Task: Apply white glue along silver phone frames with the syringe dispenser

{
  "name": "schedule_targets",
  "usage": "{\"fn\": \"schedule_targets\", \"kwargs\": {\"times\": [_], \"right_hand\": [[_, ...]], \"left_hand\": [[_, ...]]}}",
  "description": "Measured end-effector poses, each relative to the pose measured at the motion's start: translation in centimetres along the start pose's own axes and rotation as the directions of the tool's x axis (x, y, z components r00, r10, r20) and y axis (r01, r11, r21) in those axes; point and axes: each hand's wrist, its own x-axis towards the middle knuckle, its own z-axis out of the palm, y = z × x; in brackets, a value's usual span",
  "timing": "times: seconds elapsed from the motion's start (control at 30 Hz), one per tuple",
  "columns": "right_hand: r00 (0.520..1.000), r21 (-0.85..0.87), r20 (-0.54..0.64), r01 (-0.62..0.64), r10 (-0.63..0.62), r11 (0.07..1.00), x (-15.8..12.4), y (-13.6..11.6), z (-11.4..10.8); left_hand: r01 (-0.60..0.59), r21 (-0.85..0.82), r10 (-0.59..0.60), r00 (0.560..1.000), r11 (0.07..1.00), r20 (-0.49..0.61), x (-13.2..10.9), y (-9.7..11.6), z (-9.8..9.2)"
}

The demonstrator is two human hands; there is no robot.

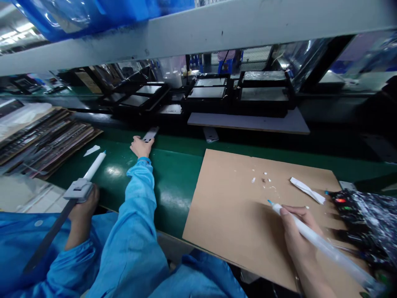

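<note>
tube [325, 249] pinched in the right hand [299, 231], blue tip [270, 202] above the cardboard sheet [228, 207]; left hand [142, 147] far out over the green worktop [173, 186], fingers at the near end of a pale panel [151, 133], pinching or merely touching, can't tell. an edge grip, with that tip kept clear, looks wisest.

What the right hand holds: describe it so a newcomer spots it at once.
Find the brown board on the green bench. Over its right side, the right hand holds a whitish, blue-tipped tube. The co-worker's tube, at left, sits in a grey holder; this one doesn't.
</note>
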Motion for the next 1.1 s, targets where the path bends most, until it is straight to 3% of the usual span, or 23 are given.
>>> {"fn": "schedule_targets", "kwargs": {"times": [0.1,0.17,0.23,0.27,0.33,0.4,0.47,0.53,0.6,0.63,0.7,0.83,0.87,0.93,1.1], "right_hand": [[1.000,-0.001,-0.004,0.025,-0.025,1.000,-0.2,0.1,0.0],[0.999,0.020,-0.016,0.035,-0.034,0.999,-0.4,0.2,0.0],[0.999,0.053,-0.033,0.035,-0.033,0.998,-0.7,0.1,0.1],[0.999,0.067,-0.036,0.034,-0.031,0.997,-0.8,0.1,0.2],[0.998,0.084,-0.042,0.041,-0.038,0.996,-0.9,0.1,0.2],[0.997,0.096,-0.061,0.054,-0.048,0.994,-0.8,0.2,0.1],[0.992,0.124,-0.117,0.068,-0.053,0.990,-0.5,0.4,-0.4],[0.979,0.152,-0.195,0.086,-0.055,0.985,-0.1,0.6,-1.5],[0.966,0.129,-0.252,0.098,-0.063,0.987,0.3,0.6,-2.9],[0.963,0.095,-0.261,0.097,-0.069,0.991,0.5,0.5,-3.7],[0.971,0.007,-0.228,0.071,-0.067,0.997,0.9,0.3,-5.0],[0.990,-0.186,-0.136,0.017,-0.043,0.982,2.7,-0.1,-6.1],[0.992,-0.235,-0.121,0.014,-0.044,0.972,3.3,-0.2,-6.1],[0.996,-0.313,-0.076,0.018,-0.044,0.950,4.4,-0.3,-5.9],[0.997,-0.392,0.069,0.041,-0.015,0.919,6.0,0.1,-5.2]], "left_hand": [[-0.106,-0.122,0.113,0.992,0.987,0.051,-4.0,0.7,-0.2],[-0.214,-0.229,0.248,0.959,0.950,0.134,-7.9,1.4,-0.6],[-0.315,-0.345,0.408,0.881,0.884,0.240,-12.4,2.3,-1.3],[-0.355,-0.407,0.490,0.820,0.841,0.296,-14.7,2.8,-1.8],[-0.401,-0.546,0.648,0.651,0.736,0.395,-19.0,3.8,-3.0],[-0.394,-0.672,0.773,0.424,0.627,0.472,-22.7,4.7,-4.0],[-0.396,-0.720,0.817,0.184,0.570,0.546,-25.2,5.4,-4.4],[-0.442,-0.721,0.798,-0.019,0.534,0.603,-26.5,5.9,-4.2],[-0.483,-0.732,0.778,-0.152,0.480,0.610,-26.9,6.3,-3.4],[-0.494,-0.740,0.778,-0.184,0.456,0.601,-26.9,6.4,-3.0],[-0.521,-0.735,0.793,-0.167,0.434,0.586,-27.1,6.6,-2.0],[-0.607,-0.645,0.831,0.046,0.465,0.555,-29.3,7.3,-0.7],[-0.627,-0.632,0.845,0.081,0.456,0.529,-30.1,7.5,-0.4],[-0.666,-0.623,0.876,0.100,0.411,0.471,-31.7,7.9,0.0],[-0.693,-0.624,0.901,0.088,0.361,0.424,-33.0,8.3,0.8]]}}
